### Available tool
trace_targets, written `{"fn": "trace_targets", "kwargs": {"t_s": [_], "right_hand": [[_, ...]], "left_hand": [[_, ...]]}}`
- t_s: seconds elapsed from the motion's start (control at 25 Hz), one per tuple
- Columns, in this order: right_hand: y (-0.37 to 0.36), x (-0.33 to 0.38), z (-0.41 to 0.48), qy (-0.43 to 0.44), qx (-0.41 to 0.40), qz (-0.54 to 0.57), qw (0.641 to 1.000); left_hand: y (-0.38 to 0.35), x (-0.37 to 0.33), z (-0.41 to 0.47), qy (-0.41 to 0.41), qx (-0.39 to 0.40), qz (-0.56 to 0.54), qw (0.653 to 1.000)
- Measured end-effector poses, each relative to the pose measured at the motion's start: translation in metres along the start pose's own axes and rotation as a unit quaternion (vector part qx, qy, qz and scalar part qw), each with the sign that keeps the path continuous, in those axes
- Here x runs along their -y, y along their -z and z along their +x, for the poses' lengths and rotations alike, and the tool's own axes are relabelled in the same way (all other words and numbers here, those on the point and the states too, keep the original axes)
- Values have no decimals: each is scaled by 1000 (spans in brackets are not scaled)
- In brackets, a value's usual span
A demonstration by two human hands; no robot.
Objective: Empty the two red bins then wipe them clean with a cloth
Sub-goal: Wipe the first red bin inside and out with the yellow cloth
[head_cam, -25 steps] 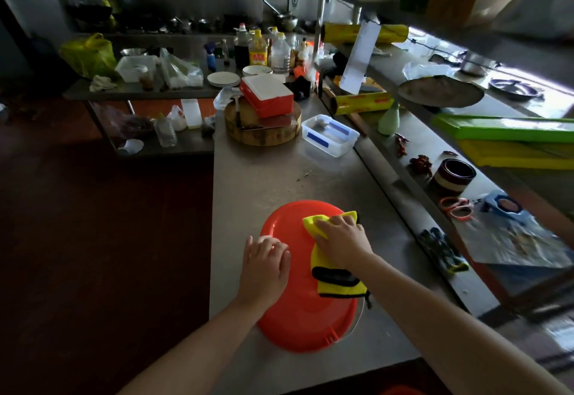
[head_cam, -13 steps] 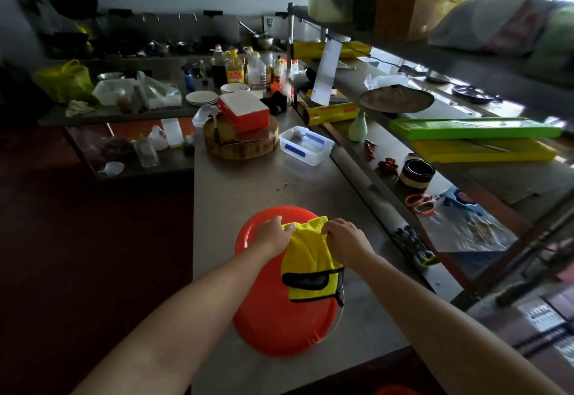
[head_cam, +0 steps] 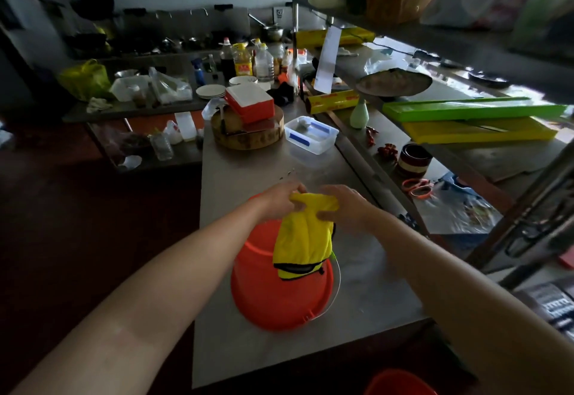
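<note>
Left hand [head_cam: 279,203] and right hand [head_cam: 346,208] now both pinch the yellow cloth [head_cam: 302,239] above the upside-down red bin [head_cam: 273,298] at 6 o'clock, so wiping seems paused.

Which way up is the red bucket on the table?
Upside down. The red bucket has its wide rim on the table and its closed base facing up.

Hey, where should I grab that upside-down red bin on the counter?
Grip the red bin by its wide rim, coming from the near left: it sits base-up, the yellow cloth hangs over its top and right side, and the wire handle hangs slack on the right.
</note>
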State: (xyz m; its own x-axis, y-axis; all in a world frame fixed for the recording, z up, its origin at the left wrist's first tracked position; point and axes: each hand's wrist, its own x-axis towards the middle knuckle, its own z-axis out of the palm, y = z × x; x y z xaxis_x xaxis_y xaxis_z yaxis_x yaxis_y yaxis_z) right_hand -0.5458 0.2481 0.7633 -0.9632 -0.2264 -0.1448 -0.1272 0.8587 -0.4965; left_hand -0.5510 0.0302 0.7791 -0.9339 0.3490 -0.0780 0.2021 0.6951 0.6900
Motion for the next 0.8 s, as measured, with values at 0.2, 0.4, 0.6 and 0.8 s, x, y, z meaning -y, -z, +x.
{"fn": "trace_targets", "kwargs": {"t_s": [0.2,0.4,0.6,0.8], "right_hand": [[38,-19,-17,43,73,9,996],[54,-33,-48,40,-16,-63,997],[58,-66,-83,-11,-37,-90,995],[35,-99,-113,-88,-22,-95,991]], "left_hand": [[-6,-20,-11,9,-18,-9,1000],[-30,-43,-8,-6,-4,52,999],[-61,-65,2,-43,24,112,992],[-110,-73,6,-68,60,132,987]]}}
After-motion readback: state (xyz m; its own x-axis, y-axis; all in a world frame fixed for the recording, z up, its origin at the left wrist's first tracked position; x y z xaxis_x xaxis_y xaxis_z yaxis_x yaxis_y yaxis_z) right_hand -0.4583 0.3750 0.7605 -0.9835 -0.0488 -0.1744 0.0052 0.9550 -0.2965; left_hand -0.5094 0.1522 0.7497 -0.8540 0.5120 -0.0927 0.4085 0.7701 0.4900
